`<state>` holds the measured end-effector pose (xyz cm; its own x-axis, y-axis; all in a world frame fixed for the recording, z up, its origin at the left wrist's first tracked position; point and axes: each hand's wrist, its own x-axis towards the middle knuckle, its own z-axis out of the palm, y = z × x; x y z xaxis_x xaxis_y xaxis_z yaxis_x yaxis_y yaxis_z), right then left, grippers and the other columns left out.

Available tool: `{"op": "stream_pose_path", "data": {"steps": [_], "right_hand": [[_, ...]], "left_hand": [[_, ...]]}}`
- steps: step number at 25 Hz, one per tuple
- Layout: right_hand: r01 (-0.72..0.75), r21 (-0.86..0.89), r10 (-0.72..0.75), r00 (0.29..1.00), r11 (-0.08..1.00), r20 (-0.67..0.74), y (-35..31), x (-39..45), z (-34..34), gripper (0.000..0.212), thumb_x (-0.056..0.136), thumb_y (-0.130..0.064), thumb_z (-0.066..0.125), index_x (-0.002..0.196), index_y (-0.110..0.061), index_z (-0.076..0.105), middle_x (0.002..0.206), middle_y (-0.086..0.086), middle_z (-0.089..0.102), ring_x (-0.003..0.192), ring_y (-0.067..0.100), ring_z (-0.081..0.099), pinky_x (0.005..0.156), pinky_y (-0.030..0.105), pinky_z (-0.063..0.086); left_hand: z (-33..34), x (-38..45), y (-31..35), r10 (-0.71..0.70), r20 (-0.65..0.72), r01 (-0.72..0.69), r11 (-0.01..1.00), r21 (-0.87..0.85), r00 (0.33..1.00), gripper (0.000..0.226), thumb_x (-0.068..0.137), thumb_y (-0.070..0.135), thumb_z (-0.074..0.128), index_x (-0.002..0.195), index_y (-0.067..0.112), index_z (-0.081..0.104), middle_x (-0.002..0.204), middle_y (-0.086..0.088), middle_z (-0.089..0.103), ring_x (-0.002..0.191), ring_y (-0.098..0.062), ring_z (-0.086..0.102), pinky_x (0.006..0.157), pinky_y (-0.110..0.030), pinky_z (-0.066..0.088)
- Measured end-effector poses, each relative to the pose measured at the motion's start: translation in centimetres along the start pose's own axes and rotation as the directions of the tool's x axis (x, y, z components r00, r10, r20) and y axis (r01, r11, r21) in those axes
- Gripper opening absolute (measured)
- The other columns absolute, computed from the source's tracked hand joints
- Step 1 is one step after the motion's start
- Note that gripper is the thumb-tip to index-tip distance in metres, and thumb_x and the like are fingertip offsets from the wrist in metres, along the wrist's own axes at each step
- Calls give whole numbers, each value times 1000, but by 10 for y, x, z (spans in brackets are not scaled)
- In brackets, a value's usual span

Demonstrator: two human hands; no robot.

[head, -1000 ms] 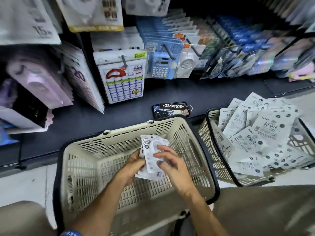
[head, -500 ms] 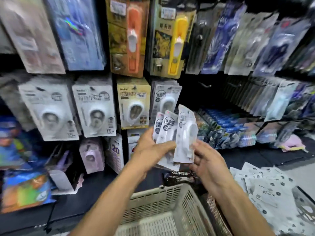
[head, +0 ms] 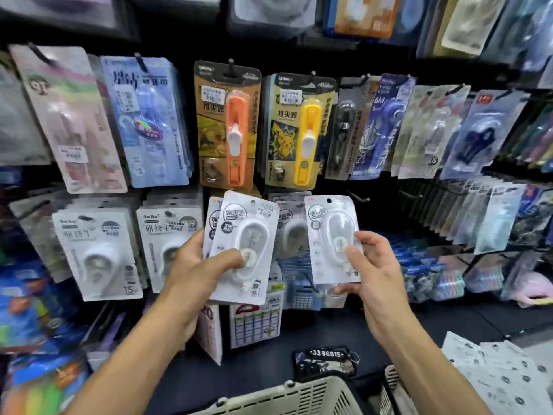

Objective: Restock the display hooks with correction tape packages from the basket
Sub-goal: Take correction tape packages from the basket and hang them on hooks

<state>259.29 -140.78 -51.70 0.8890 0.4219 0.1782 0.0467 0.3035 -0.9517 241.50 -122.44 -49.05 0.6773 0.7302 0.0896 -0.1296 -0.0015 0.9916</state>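
Holding correction tape packages in both hands, raised before display wall. Your left hand grips small stack, thumb pressed on front blister. Your right hand pinches single package, thumb on blister, fingers behind. The two held apart. Bare hook juts just above and behind single package. Same white packages hang between your hands. Orange and yellow clip pushers hang above. Cream basket at bottom edge, keychain tag on shelf behind it.
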Motion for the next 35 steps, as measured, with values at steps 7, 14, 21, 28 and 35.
{"op": "stream_pose_path", "data": {"steps": [7, 14, 21, 28, 35], "right_hand": [[-9, -104, 20, 994, 995, 108, 9, -3, 9, 21, 99, -13, 61, 102, -34, 63, 124, 2, 63, 93, 21, 68, 46, 33, 54], [-4, 77, 31, 934, 997, -356, -15, 11, -37, 18, 93, -5, 58, 93, -22, 62, 114, 7, 65, 71, 22, 60, 35, 24, 43], [98, -146, -89, 994, 985, 64, 1, 0, 14, 26, 96, -13, 62, 97, -38, 63, 108, -16, 66, 79, 5, 68, 45, 31, 54], [-47, -359, 43, 999, 932, -18, 9, 6, 40, 15, 98, -28, 61, 107, -39, 56, 116, -15, 58, 67, 21, 59, 61, 42, 57], [23, -161, 25, 955, 987, 294, 12, -24, 59, 33, 84, -45, 75, 114, -34, 66, 106, -15, 74, 97, 4, 70, 74, 17, 54]], "left_hand": [[12, 3, -5, -24, -97, 9, 988, -154, 995, 46, 58, 18, 74, 103, 23, 71, 95, 3, 81, 77, -12, 76, 57, -28, 58], [6, 3, -9, 13, -117, -29, 990, -138, 993, 41, 65, 13, 76, 105, 23, 71, 98, 5, 81, 82, -13, 77, 64, -28, 58], [17, 5, -9, 10, -144, -35, 984, -173, 990, 35, 69, 8, 75, 98, 28, 72, 97, 6, 80, 85, -16, 77, 74, -37, 58], [18, 1, -11, 38, -109, -54, 987, -148, 993, 42, 59, 19, 75, 100, 27, 71, 99, 2, 80, 90, -18, 77, 80, -37, 56], [24, 3, -17, 38, 27, -34, 992, -122, 999, 58, 56, 17, 98, 106, 25, 70, 98, -2, 81, 84, -19, 79, 61, -23, 60]]}}
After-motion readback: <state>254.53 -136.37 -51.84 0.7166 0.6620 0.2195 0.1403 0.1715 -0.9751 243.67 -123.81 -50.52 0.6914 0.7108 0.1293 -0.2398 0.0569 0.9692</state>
